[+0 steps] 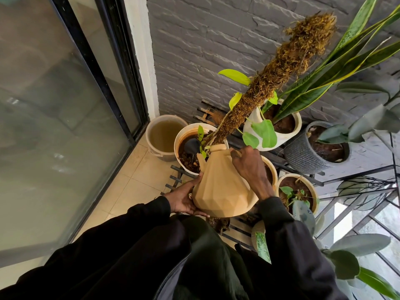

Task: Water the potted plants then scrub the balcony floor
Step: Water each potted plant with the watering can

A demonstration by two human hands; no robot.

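A tan faceted watering can (223, 182) is tipped forward, its dark rose head (192, 146) over the soil of a white pot (184, 135) that holds a tall moss pole (279, 68) with a few green leaves. Thin streams of water fall from the rose onto the soil. My right hand (249, 165) grips the can's handle at the top. My left hand (184, 198) holds the can's base from the left, fingers wrapped under it.
A bucket of murky water (164, 135) stands in the corner by the glass sliding door (65, 126). Several more potted plants sit on a black slatted stand (303, 172) to the right, against a grey brick wall (205, 50). Beige floor tiles (134, 182) show at left.
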